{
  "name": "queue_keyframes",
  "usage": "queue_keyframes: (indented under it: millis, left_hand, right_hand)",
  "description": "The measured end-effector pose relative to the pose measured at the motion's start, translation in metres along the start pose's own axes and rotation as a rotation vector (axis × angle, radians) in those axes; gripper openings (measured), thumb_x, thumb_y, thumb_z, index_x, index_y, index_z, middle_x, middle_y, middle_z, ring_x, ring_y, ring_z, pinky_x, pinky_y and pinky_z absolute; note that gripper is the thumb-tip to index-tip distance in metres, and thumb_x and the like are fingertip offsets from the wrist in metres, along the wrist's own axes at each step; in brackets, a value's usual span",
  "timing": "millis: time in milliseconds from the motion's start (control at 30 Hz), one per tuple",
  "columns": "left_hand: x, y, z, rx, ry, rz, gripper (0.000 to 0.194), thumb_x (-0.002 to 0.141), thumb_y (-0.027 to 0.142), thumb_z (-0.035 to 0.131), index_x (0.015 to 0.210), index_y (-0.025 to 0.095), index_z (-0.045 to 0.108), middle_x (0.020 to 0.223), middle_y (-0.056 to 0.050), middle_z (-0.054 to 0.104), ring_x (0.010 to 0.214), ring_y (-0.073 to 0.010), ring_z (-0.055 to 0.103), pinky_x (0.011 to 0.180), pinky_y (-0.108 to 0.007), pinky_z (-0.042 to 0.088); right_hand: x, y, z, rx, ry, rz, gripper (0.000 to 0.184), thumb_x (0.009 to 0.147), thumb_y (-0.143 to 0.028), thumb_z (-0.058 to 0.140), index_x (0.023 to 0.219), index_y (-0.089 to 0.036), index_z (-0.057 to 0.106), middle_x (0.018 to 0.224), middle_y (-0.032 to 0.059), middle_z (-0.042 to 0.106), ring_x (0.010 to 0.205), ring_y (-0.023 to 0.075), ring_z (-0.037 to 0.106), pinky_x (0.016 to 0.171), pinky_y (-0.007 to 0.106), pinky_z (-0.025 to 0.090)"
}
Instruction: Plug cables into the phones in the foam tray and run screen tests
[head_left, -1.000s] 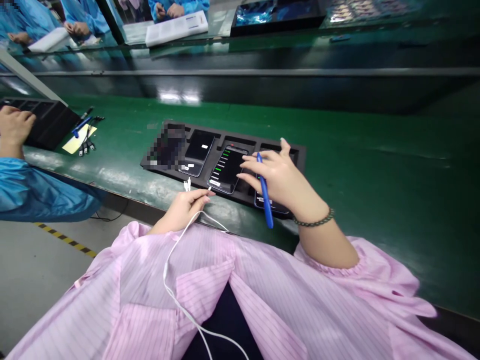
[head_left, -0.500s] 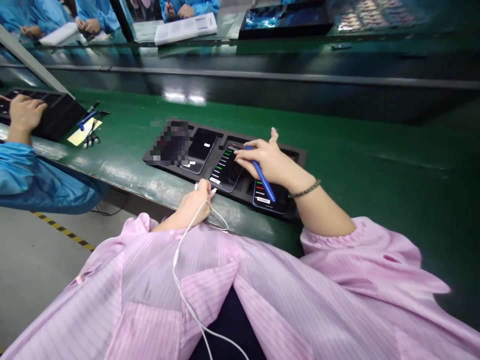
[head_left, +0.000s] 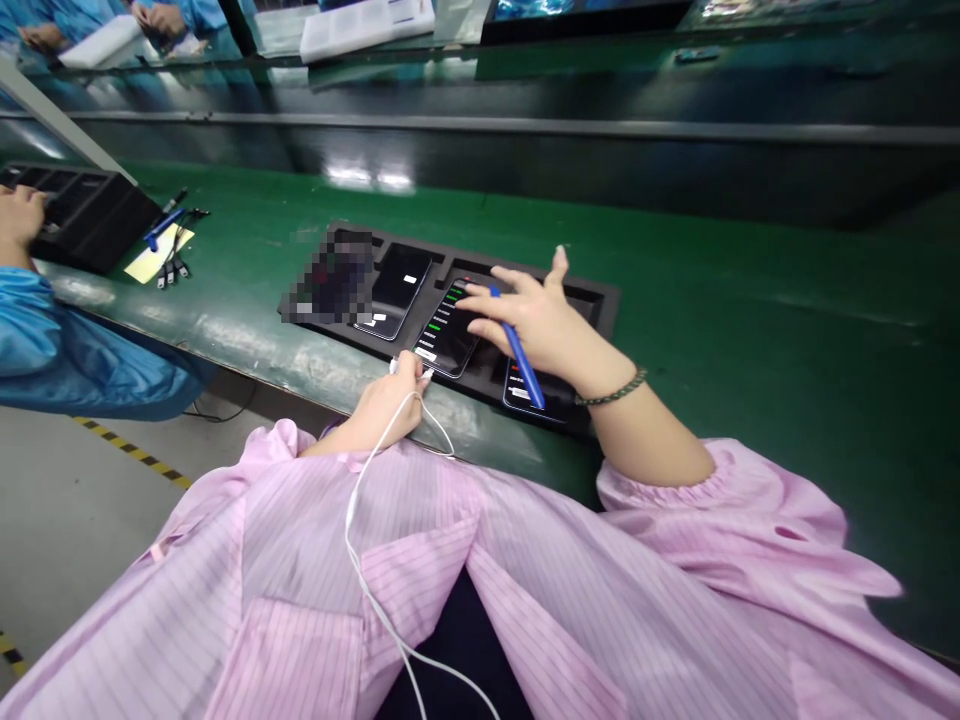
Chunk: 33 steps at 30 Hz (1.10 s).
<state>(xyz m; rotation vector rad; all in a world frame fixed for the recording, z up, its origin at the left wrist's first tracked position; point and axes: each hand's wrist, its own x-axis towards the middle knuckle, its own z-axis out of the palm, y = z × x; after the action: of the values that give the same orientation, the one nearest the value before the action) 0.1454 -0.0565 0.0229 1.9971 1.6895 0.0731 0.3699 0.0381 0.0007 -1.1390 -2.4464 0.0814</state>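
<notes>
A black tray point(head_left: 600, 300) with slots lies on the green belt and holds several phones. My right hand point(head_left: 544, 325) rests over the lit phone point(head_left: 442, 335) in the middle slot, fingers spread, with a blue pen point(head_left: 517, 355) tucked between them. My left hand point(head_left: 390, 400) is closed on the plug of a white cable point(head_left: 360, 530) at that phone's near end. Another phone point(head_left: 394, 290) lies one slot to the left, and one more phone point(head_left: 525, 395) shows under my right wrist.
A co-worker's blue sleeve point(head_left: 67, 350) and hand are at the left by a second black tray point(head_left: 97, 215). A yellow note with pens and small cables point(head_left: 161, 250) lies beside it. People in blue sit across a far bench with white papers point(head_left: 364, 25).
My left hand moved forward with the cable plug up to the middle phone's near end. My right hand shifted left over that phone's screen, and its fingers have now spread.
</notes>
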Motion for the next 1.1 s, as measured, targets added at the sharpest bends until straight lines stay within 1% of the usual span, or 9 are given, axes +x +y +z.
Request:
queue_keyframes:
  millis: [100, 267, 467, 600, 733, 800, 867, 967, 1100]
  left_hand:
    - [0.0, 0.003, -0.002, 0.015, -0.01, -0.017, 0.009, 0.102, 0.023, 0.041, 0.111, 0.021, 0.038, 0.087, -0.007, 0.067, 0.082, -0.0288, 0.073, 0.075, -0.036, 0.052]
    - [0.0, 0.004, -0.003, 0.021, -0.014, -0.021, 0.007, 0.102, 0.024, 0.04, 0.108, 0.022, 0.038, 0.088, -0.007, 0.068, 0.082, -0.029, 0.073, 0.073, -0.036, 0.051]
    - [0.002, 0.008, -0.001, 0.009, 0.014, -0.06, 0.009, 0.101, 0.023, 0.041, 0.109, 0.022, 0.038, 0.087, -0.006, 0.067, 0.082, -0.0285, 0.073, 0.074, -0.035, 0.051]
    - [0.005, 0.018, -0.003, -0.003, -0.007, -0.085, 0.015, 0.1, 0.019, 0.043, 0.114, 0.02, 0.039, 0.089, -0.008, 0.067, 0.084, -0.0297, 0.072, 0.073, -0.035, 0.049]
    - [0.007, 0.02, -0.005, 0.004, 0.004, -0.069, 0.015, 0.099, 0.019, 0.045, 0.114, 0.022, 0.041, 0.085, -0.005, 0.067, 0.08, -0.0268, 0.072, 0.069, -0.032, 0.048]
    - [0.005, 0.015, -0.007, 0.011, 0.013, -0.041, 0.012, 0.1, 0.023, 0.047, 0.111, 0.023, 0.044, 0.081, -0.002, 0.067, 0.078, -0.0252, 0.071, 0.069, -0.031, 0.048]
    - [0.001, 0.008, -0.011, 0.006, 0.082, -0.029, 0.011, 0.1, 0.03, 0.052, 0.108, 0.024, 0.048, 0.083, -0.001, 0.069, 0.077, -0.0231, 0.071, 0.07, -0.03, 0.048]
    - [-0.004, -0.005, -0.019, -0.008, 0.194, -0.086, 0.019, 0.099, 0.039, 0.057, 0.107, 0.023, 0.055, 0.094, -0.003, 0.072, 0.082, -0.0219, 0.071, 0.072, -0.029, 0.048]
    - [-0.003, -0.012, -0.026, 0.058, 0.037, -0.137, 0.026, 0.102, 0.043, 0.053, 0.103, 0.02, 0.066, 0.091, -0.007, 0.075, 0.09, -0.0269, 0.072, 0.074, -0.031, 0.047]
  right_hand:
    - [0.007, 0.025, 0.007, -0.005, 0.042, 0.097, 0.03, 0.102, -0.041, 0.053, 0.121, -0.028, 0.072, 0.119, 0.0106, 0.073, 0.13, 0.0413, 0.054, 0.11, 0.088, 0.006]
    - [0.017, 0.05, 0.025, -0.006, -0.004, 0.115, 0.035, 0.101, -0.047, 0.052, 0.107, -0.021, 0.076, 0.102, 0.0143, 0.074, 0.127, 0.0423, 0.055, 0.109, 0.088, 0.005]
    - [0.024, 0.053, 0.036, 0.095, 0.041, 0.093, 0.043, 0.105, -0.047, 0.041, 0.104, -0.023, 0.077, 0.095, 0.0113, 0.073, 0.107, 0.0324, 0.062, 0.116, 0.081, 0.002]
    - [0.024, 0.053, 0.039, 0.11, 0.018, 0.147, 0.044, 0.105, -0.044, 0.038, 0.103, -0.025, 0.078, 0.087, 0.0089, 0.069, 0.101, 0.0303, 0.06, 0.112, 0.085, -0.001]
    - [0.024, 0.054, 0.04, 0.132, 0.01, 0.21, 0.042, 0.104, -0.044, 0.04, 0.102, -0.027, 0.078, 0.079, 0.0068, 0.064, 0.098, 0.0294, 0.059, 0.109, 0.088, -0.002]
    - [0.023, 0.055, 0.037, 0.139, -0.001, 0.23, 0.039, 0.104, -0.043, 0.041, 0.108, -0.027, 0.077, 0.078, 0.0056, 0.065, 0.097, 0.0294, 0.06, 0.106, 0.091, -0.002]
    - [0.02, 0.055, 0.031, 0.136, 0.013, 0.239, 0.037, 0.104, -0.041, 0.041, 0.116, -0.027, 0.074, 0.084, 0.0063, 0.069, 0.099, 0.0295, 0.061, 0.107, 0.09, -0.002]
    - [0.008, 0.052, 0.011, 0.101, 0.115, 0.205, 0.037, 0.105, -0.039, 0.04, 0.117, -0.027, 0.073, 0.099, 0.0101, 0.072, 0.102, 0.0286, 0.062, 0.114, 0.083, 0.006]
    - [-0.019, 0.039, -0.021, 0.011, 0.34, 0.068, 0.028, 0.103, -0.042, 0.047, 0.102, -0.031, 0.073, 0.107, 0.0069, 0.074, 0.11, 0.0299, 0.064, 0.119, 0.078, 0.008]
